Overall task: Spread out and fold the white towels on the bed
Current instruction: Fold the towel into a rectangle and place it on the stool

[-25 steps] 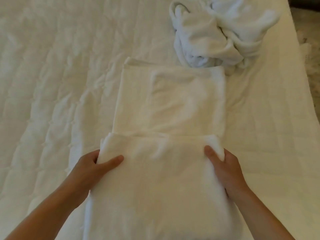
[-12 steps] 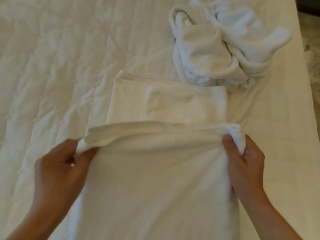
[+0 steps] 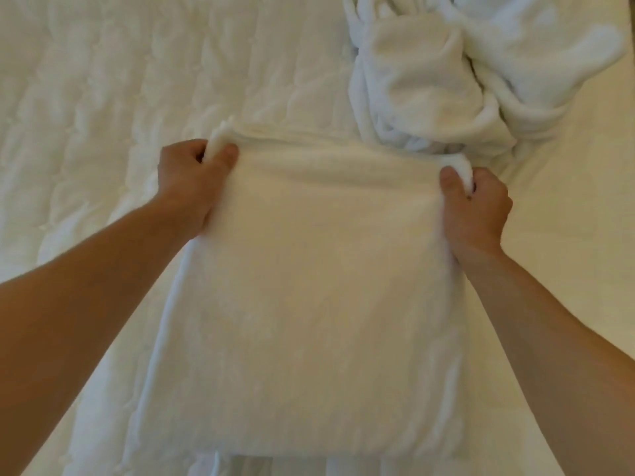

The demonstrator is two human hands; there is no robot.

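— Where is the towel (image 3: 309,286)?
— Flat on the bed (image 3: 103,97), in its right half, running away from the near edge. It is folded over itself. A lower layer's edge shows just beyond the top layer's far edge.
— And the hands?
— Both are at the top layer's far corners. The left hand (image 3: 187,187) pinches the far left corner, thumb on top and fingers curled under, with a tuft of cloth sticking up between them. The right hand (image 3: 476,207) pinches the far right corner the same way, fingers curled round the cloth.
— Is the held edge lifted?
— Hard to tell. The corners bunch up at the hands, and the cloth between them lies stretched and smooth.
— Anything else?
— A pile (image 3: 446,80) of crumpled white towels lies further along the bed's right edge. Its near side touches the towel's far edge beside the right hand. Both bare forearms reach in from the near edge, one on each side of the towel.
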